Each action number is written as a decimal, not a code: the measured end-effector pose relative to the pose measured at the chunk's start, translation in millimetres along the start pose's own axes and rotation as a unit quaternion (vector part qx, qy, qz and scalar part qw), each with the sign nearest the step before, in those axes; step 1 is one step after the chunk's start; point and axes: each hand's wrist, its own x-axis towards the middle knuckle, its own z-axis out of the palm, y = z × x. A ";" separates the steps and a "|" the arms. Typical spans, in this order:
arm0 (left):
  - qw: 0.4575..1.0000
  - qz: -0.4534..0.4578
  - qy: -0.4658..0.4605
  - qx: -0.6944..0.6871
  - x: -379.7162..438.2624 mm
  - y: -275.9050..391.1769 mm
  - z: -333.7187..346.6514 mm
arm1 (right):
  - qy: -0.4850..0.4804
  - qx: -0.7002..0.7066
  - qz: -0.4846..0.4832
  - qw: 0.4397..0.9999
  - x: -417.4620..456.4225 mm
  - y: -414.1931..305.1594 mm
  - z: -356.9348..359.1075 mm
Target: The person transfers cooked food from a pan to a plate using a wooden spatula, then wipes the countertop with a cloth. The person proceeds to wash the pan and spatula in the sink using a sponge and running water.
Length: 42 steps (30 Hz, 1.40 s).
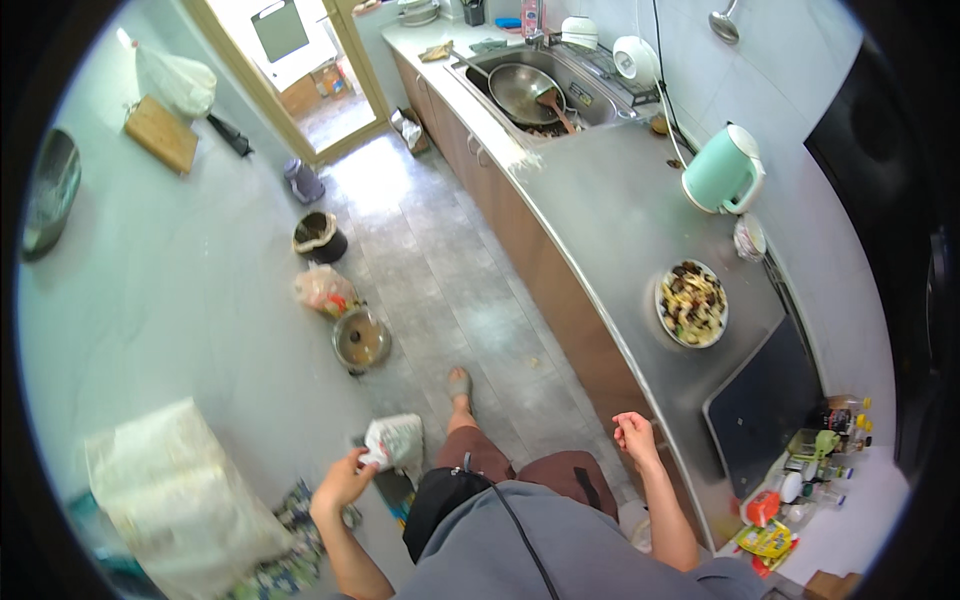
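Note:
At the lower left, my left hand [343, 481] has its fingers apart beside a white plastic bag [399, 441]; whether the fingertips touch the bag cannot be made out. My right hand [636, 438] is near the front edge of the steel counter [600, 202], its fingers loosely curled and the palm hidden. I see nothing held in it. On the counter, a plate of cooked food [691, 304] sits near a dark flat cooktop [765, 409]. A mint-green electric kettle [718, 171] stands farther back, next to a small bowl [749, 237].
The sink [600, 94] holds a wok [517, 94] and a brown spatula [555, 109]. Along the left wall stand a lidded pot [361, 341], a plastic bag [325, 289] and a black bin [320, 236]. Bottles and packets [817, 457] crowd the lower right.

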 end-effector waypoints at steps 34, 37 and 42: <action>0.943 0.172 -0.040 0.281 511.7 431.1 -332.3 | 0.610 -0.214 0.077 0.759 502.6 -442.9 -67.8; 0.947 0.177 -0.093 0.250 534.3 481.2 -338.2 | 0.624 -0.189 0.111 0.750 508.3 -453.5 -65.3; 0.920 0.252 -0.124 0.272 579.8 527.8 -345.6 | 0.595 -0.160 -0.095 0.781 521.1 -469.7 -3.5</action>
